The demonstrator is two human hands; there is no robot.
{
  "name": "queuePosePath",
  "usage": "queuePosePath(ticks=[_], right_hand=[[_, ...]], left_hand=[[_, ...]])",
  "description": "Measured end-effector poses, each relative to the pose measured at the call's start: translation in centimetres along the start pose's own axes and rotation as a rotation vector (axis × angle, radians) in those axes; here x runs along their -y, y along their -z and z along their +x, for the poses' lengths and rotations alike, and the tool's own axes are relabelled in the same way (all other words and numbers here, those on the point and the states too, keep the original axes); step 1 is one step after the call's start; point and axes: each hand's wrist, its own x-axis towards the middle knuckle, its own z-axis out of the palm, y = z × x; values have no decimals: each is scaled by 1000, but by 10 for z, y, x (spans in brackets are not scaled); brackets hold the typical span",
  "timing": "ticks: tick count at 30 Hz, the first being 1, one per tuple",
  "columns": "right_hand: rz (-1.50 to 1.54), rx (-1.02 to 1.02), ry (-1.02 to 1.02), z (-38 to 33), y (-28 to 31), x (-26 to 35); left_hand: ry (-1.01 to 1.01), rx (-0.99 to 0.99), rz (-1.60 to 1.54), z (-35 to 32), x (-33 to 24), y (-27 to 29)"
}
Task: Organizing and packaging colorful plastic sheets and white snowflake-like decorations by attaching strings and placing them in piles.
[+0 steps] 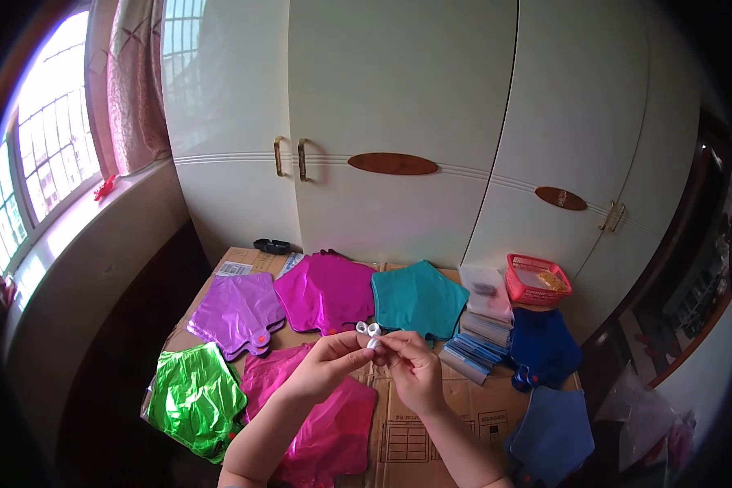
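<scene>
My left hand (327,363) and my right hand (411,366) meet above the cardboard-covered table (427,427). Both pinch a small white looped thing (368,330) at their fingertips; it looks like a ribbon or small rings, and I cannot tell which. Under my left forearm lies a pink foil balloon (333,427), flat and deflated. A magenta foil balloon (327,291) and a teal star-shaped foil balloon (417,299) lie just beyond my hands.
A purple foil balloon (237,313) and a green one (193,398) lie at the left, dark blue ones (542,346) at the right. Stacked packets (473,352), a clear bag (486,290) and a red basket (537,281) sit far right. White wardrobe doors (398,122) stand behind.
</scene>
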Motion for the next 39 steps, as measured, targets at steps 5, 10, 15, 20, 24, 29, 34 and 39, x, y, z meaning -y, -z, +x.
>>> queuePosePath(ticks=[5, 10, 15, 20, 24, 29, 34, 39], right_hand=[[54, 14, -23, -1, -7, 14], [309, 147, -185, 2, 7, 9], [465, 214, -295, 3, 14, 3], [544, 270, -413, 6, 19, 6], [542, 274, -414, 4, 16, 5], [541, 264, -347, 3, 12, 4], [460, 257, -326, -1, 14, 0], [312, 188, -194, 1, 10, 11]], left_hand=[[-47, 3, -37, 0, 3, 7], [-9, 121, 20, -3, -10, 10], [42, 153, 48, -5, -12, 9], [46, 162, 114, -6, -12, 10], [56, 204, 128, -7, -15, 10], [49, 214, 101, -11, -18, 8], [0, 146, -48, -8, -16, 1], [-60, 117, 7, -8, -10, 6]])
